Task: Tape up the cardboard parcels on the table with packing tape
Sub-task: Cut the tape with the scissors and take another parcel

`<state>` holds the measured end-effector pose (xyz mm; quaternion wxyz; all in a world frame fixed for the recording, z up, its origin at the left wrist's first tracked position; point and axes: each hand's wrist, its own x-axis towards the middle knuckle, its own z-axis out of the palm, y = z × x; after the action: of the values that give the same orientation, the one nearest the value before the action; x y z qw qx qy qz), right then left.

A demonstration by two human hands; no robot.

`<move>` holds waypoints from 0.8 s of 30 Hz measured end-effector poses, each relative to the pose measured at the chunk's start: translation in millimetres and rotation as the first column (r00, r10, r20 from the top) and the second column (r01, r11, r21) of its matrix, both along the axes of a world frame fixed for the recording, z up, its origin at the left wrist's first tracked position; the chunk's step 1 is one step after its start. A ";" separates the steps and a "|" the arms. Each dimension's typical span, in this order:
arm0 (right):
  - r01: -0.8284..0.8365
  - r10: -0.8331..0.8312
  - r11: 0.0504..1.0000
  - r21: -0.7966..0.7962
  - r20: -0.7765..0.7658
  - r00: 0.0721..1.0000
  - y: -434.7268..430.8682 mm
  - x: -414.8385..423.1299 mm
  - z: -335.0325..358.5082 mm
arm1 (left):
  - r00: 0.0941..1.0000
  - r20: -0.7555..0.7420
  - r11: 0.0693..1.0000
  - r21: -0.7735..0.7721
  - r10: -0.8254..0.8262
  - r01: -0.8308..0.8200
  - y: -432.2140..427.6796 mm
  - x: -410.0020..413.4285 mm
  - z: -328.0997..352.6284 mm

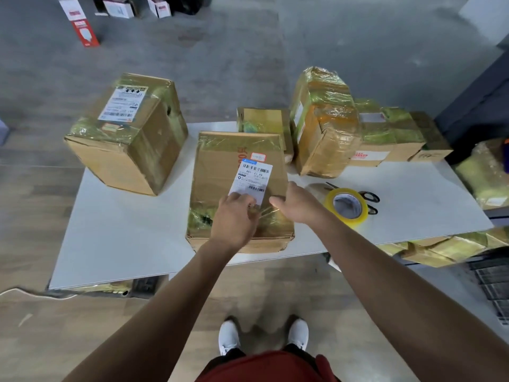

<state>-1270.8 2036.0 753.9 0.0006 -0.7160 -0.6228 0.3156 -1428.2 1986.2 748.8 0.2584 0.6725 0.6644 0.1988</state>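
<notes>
The person stands over the counter (124,230) with the middle parcel (220,166) lying flat near its front edge, already glossy with tape at both ends. The left hand (237,219) is bent down onto the parcel's top, fingertips at the lower corner of the shipping label (252,180); whether it pinches a tape end or only presses, I cannot tell. The right hand (294,202) is spread, thumb apart from the fingers, at the parcel's right edge and holding nothing. The tape roll (345,206) sits just to the right, in front of the scissors (369,197), with other wrapped parcels (325,122) behind. This looks like smoothing a strip down: best to rub outward from the centre, keep the barcode readable, and steady the box with the free hand so it doesn't slide.
</notes>
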 end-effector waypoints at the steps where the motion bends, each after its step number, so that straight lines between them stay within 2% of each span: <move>1: 0.009 -0.009 0.999 0.032 0.008 1.000 -3.9 -3.4 -1.4 | 0.997 -0.068 0.999 0.029 -0.041 0.044 -1.6 3.6 -2.3; 3: 0.055 -0.047 0.992 0.110 -0.078 0.996 -16.4 -9.7 -10.4 | 0.983 -0.169 0.993 0.074 -0.076 0.090 -4.1 8.1 -7.5; 6: 0.115 -0.070 0.979 0.169 -0.252 0.965 -30.4 -8.3 -22.0 | 0.986 -0.150 0.992 0.094 -0.071 0.086 -4.4 5.6 -15.1; 9: 0.124 -0.077 0.979 0.165 -0.268 0.960 -33.4 -2.8 -24.5 | 0.996 -0.086 0.996 0.087 -0.010 0.017 2.7 5.7 -15.3; 12: 0.142 -0.094 0.979 0.145 -0.299 0.950 -35.0 -1.8 -26.7 | 0.996 -0.081 0.999 -0.012 0.031 -0.032 14.8 9.5 -10.0; 14: 0.156 -0.097 0.978 0.138 -0.363 0.927 -35.8 -0.6 -26.7 | 0.996 -0.077 0.997 -0.053 0.048 -0.053 20.5 10.0 -9.0; 18: 0.117 -0.056 0.990 0.079 -0.544 0.837 -42.5 3.9 -30.3 | 0.984 -0.165 0.997 -0.021 0.067 -0.071 21.9 14.9 -14.3; 21: 0.120 -0.069 0.991 0.059 -0.540 0.839 -43.7 6.2 -33.0 | 0.955 -0.282 0.996 0.019 0.093 -0.092 19.9 23.8 -18.7; 24: 0.111 -0.057 0.989 0.097 -0.444 0.894 -43.2 9.2 -28.0 | 0.947 -0.311 0.997 0.001 0.076 -0.079 18.9 26.5 -21.1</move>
<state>-1261.6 1992.7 725.9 0.1978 -0.6510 -0.5928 0.4310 -1401.7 2005.0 727.7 0.1464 0.6674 0.7237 0.0968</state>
